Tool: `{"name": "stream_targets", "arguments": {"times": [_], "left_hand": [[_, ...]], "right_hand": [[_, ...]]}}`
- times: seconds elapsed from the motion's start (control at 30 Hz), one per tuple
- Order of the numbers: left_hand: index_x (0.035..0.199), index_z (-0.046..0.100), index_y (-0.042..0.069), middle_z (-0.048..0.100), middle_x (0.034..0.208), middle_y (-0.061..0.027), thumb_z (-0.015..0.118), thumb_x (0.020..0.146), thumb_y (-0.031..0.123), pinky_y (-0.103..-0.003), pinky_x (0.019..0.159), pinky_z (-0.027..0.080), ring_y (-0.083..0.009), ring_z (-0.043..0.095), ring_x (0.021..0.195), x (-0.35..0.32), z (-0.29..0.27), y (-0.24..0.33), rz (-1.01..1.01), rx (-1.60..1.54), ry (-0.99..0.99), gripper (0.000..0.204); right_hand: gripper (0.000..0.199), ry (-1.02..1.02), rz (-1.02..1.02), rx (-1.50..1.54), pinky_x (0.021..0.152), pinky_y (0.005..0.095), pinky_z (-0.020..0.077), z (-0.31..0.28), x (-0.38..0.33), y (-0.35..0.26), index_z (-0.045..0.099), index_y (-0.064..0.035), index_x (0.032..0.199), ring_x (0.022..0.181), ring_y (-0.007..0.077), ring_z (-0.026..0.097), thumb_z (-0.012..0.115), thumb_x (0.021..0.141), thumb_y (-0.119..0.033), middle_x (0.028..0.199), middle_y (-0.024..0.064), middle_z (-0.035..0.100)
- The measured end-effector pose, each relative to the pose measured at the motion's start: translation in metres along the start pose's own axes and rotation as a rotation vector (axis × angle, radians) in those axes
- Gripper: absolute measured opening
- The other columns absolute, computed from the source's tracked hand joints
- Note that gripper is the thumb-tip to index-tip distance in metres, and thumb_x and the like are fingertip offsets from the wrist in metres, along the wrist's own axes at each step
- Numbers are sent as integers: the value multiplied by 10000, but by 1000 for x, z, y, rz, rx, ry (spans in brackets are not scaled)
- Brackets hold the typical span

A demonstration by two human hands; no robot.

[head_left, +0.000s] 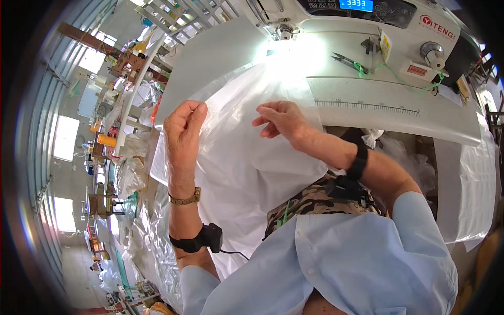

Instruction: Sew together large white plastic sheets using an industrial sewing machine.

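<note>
Between both hands (pixel 184 126), white fabric (pixel 247 157)

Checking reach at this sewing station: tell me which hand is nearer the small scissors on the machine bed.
Right. The right hand lies below-left of the scissors; the left hand is farther left, gripping the white fabric.

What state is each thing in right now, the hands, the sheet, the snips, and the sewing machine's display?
Left hand: closed, pinching the sheet's edge.
Right hand: fingers loosely curled, resting on the sheet.
Sheet: white, crumpled, draped off the table.
Snips: lying on the table.
Display: lit.
</note>
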State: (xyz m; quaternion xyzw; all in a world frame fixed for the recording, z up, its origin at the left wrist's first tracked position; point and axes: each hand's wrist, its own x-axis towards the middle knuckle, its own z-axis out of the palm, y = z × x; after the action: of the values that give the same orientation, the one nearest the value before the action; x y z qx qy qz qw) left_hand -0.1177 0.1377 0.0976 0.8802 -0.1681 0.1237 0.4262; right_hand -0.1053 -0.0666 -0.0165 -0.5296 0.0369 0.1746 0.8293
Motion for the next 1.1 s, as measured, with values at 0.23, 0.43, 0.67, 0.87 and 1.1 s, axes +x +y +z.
{"name": "stream_targets", "arguments": {"times": [0.23, 0.43, 0.67, 0.87, 1.1], "left_hand": [[826, 604, 23, 492, 733, 77, 588, 975, 181, -180, 651, 336, -18, 399, 716, 16, -7, 0, 19, -34, -14, 218], [837, 611, 31, 511, 749, 83, 576, 976, 162, -170, 631, 343, -3, 415, 710, -6, 8, 6, -91, -117, -120, 194], [831, 625, -11, 539, 672, 59, 660, 899, 66, -182, 540, 371, 1, 448, 619, -65, 44, -17, -199, -127, -230, 109], [913, 634, 4, 597, 742, 57, 646, 893, -3, -156, 559, 388, 13, 491, 647, -93, 85, -35, -267, -263, -320, 25], [958, 618, 10, 547, 671, 41, 575, 934, 26, -206, 449, 380, -22, 479, 560, -102, 104, -28, -314, -340, -297, 52]], "right_hand": [[234, 166, -281, 212, 542, 261, 528, 3, 16, -18, 552, 5, 1076, 553, 150, 602, 556, 944, -188, 777, 78, 627], [246, -144, -164, 164, 693, 287, 528, 28, -22, -11, 648, -66, 912, 683, 117, 628, 639, 928, -312, 854, 22, 656], [186, -230, -156, 84, 733, 247, 508, 9, -55, 59, 641, -25, 938, 772, 106, 631, 601, 935, -207, 839, 36, 656], [135, -312, -264, 16, 696, 279, 505, -19, -81, 57, 579, -23, 888, 765, 119, 629, 571, 948, -144, 817, 48, 655], [139, -75, -559, -800, 595, 370, 503, -8, -100, 47, 551, -4, 941, 650, 283, 664, 622, 886, -110, 697, 139, 641]]}}
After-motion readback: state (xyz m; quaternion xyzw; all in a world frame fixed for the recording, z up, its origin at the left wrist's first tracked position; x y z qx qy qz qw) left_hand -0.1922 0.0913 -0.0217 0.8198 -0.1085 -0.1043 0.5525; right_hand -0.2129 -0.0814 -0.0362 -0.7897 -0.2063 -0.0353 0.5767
